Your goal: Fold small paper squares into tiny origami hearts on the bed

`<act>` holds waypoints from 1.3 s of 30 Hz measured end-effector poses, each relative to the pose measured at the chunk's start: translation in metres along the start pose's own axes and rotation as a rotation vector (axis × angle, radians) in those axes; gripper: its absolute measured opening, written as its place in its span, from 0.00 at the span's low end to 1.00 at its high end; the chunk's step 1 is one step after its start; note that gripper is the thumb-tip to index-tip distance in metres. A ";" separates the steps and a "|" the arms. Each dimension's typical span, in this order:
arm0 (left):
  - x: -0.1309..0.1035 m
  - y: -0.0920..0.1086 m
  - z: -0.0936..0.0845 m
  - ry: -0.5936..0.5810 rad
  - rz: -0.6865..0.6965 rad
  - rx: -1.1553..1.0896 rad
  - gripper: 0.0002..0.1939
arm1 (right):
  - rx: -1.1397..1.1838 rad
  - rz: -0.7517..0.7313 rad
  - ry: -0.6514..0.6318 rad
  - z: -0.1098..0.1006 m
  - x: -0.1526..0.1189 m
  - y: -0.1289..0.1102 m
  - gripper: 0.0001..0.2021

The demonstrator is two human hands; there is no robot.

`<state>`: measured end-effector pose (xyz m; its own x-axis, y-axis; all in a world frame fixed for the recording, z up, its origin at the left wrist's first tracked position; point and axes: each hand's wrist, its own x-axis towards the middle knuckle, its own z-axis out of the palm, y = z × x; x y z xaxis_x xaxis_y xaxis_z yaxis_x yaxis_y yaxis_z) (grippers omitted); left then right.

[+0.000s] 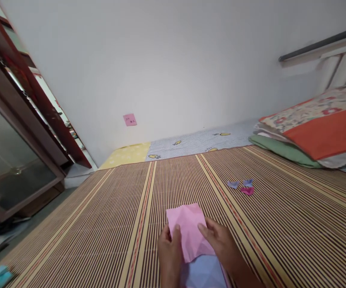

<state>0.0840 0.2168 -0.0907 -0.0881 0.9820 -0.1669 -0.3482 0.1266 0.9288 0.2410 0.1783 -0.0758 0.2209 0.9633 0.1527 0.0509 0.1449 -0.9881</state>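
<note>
A creased square of pink paper is held up between both hands, low in the middle of the head view. My left hand pinches its left edge, thumb on the face of the sheet. On the opposite edge, my right hand grips it with the thumb in front and fingers behind. Below the pink sheet lies a light blue sheet of paper, partly covered by it and by my hands. Three small folded paper pieces, among them a dark pink one and a bluish one, rest on the mat further right.
A striped woven mat covers the bed. Folded bedding is piled at the right. A pink note sticks to the white wall. At the lower left lies a turquoise item; beyond it stands a glass-fronted cabinet.
</note>
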 end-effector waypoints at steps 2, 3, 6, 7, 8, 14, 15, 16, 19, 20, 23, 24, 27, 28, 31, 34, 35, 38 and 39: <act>-0.003 0.005 0.002 -0.082 0.007 0.033 0.17 | 0.033 0.040 0.022 0.000 0.001 0.011 0.26; -0.004 0.008 0.004 -0.119 -0.003 0.039 0.18 | 0.058 0.062 0.043 0.001 0.001 0.016 0.26; -0.006 0.019 0.008 -0.146 -0.052 0.017 0.20 | 0.173 0.108 0.095 0.003 0.003 0.026 0.26; -0.006 0.022 0.010 -0.139 -0.076 -0.003 0.21 | 0.209 0.115 0.107 0.004 0.004 0.026 0.25; -0.006 0.025 0.011 -0.140 -0.097 -0.027 0.22 | 0.237 0.121 0.114 0.004 0.004 0.025 0.25; 0.001 0.026 0.006 -0.171 -0.086 -0.004 0.21 | 0.278 0.122 0.152 0.002 0.003 0.013 0.24; 0.003 0.025 0.004 -0.176 -0.070 0.015 0.21 | 0.266 0.116 0.162 0.001 0.002 0.012 0.24; 0.003 0.023 0.001 -0.187 -0.055 0.030 0.21 | 0.260 0.114 0.168 0.000 0.001 0.011 0.24; 0.004 0.022 -0.004 -0.223 -0.049 0.033 0.20 | 0.296 0.123 0.179 -0.001 0.000 0.011 0.23; 0.004 0.022 -0.005 -0.240 -0.066 0.018 0.20 | 0.316 0.125 0.182 -0.002 -0.001 0.011 0.23; 0.002 0.026 -0.005 -0.319 -0.116 -0.063 0.21 | 0.344 0.130 0.190 -0.001 0.000 0.009 0.23; 0.001 0.028 -0.005 -0.345 -0.125 -0.090 0.21 | 0.343 0.134 0.194 -0.001 0.000 0.009 0.23; -0.001 0.032 -0.004 -0.366 -0.134 -0.144 0.20 | 0.353 0.140 0.188 0.001 0.002 0.005 0.21; -0.001 0.033 -0.004 -0.360 -0.134 -0.156 0.19 | 0.357 0.138 0.176 0.001 0.002 0.004 0.20; 0.001 0.034 -0.007 -0.337 -0.115 -0.179 0.18 | 0.338 0.127 0.140 0.002 0.003 0.000 0.16; 0.003 0.033 -0.011 -0.315 -0.106 -0.170 0.16 | 0.317 0.125 0.144 0.004 0.003 -0.003 0.13; 0.004 0.032 -0.013 -0.303 -0.106 -0.165 0.16 | 0.316 0.127 0.144 0.004 0.003 -0.004 0.12; 0.006 0.032 -0.017 -0.273 -0.095 -0.133 0.14 | 0.294 0.129 0.125 0.002 0.002 -0.007 0.10; 0.006 0.033 -0.017 -0.268 -0.086 -0.112 0.13 | 0.285 0.126 0.121 0.002 0.002 -0.007 0.08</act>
<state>0.0561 0.2242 -0.0667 0.1907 0.9721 -0.1364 -0.4454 0.2095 0.8705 0.2395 0.1798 -0.0683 0.3233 0.9462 0.0127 -0.2549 0.1000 -0.9618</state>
